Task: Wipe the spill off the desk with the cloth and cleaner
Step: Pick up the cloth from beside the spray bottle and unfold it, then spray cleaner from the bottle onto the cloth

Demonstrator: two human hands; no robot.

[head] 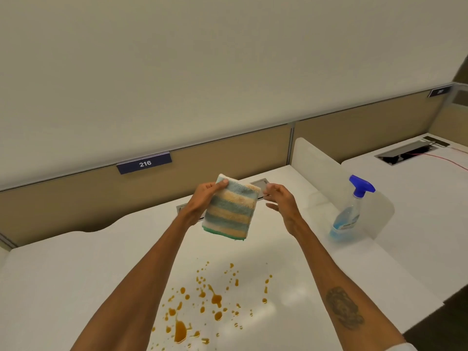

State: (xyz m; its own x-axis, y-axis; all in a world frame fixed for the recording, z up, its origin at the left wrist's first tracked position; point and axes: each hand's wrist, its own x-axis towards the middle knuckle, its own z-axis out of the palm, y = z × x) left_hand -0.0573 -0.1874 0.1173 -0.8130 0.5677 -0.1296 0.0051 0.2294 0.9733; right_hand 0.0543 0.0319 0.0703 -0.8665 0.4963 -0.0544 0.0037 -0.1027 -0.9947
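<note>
A folded cloth (231,210) with blue and pale orange stripes hangs in the air above the white desk (63,269). My left hand (205,198) pinches its upper left corner. Just right of the cloth, my right hand (281,201) has its fingers apart and holds nothing. An orange-brown spill (202,307) of drops and small puddles lies on the desk below the cloth, between my forearms. The cleaner, a clear spray bottle (350,211) with blue liquid and a blue trigger, stands upright on the desk at the right.
A translucent divider panel (319,163) separates this desk from the neighbouring desk (417,198), right behind the bottle. A tan partition with a "216" label (144,163) runs along the back. A cable tray (258,184) is set into the desk behind my hands.
</note>
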